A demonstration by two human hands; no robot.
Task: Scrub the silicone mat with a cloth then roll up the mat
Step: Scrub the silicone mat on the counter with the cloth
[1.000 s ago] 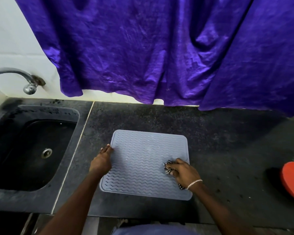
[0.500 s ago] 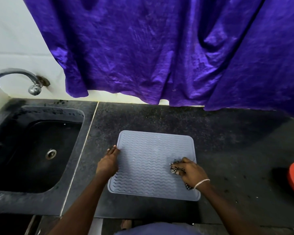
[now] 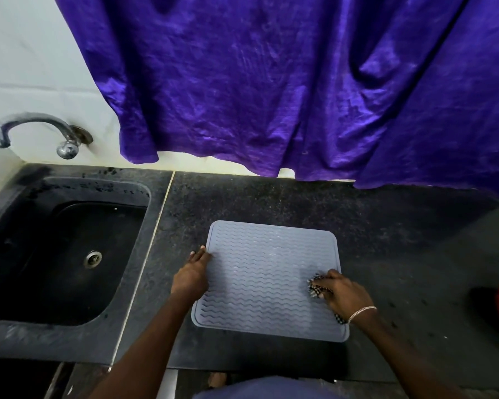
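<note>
While the left hand [image 3: 190,279] presses straight fingers on the nine-o'clock edge of the silicone mat [image 3: 260,283], the right hand [image 3: 344,295] grips a bunched cloth [image 3: 315,287] at its three o'clock; the mat lies flat on the counter [image 3: 401,240].

A single wide-angle view, worn on the person's head, looks forward and steeply down from close above the near edge of the bench [image 3: 271,203]. The far-wall curtain [image 3: 271,82] fills the upper half and the sink [image 3: 55,269] the lower left. The left hand [image 3: 192,277] and right hand [image 3: 343,295] reach in from the bottom.
</note>
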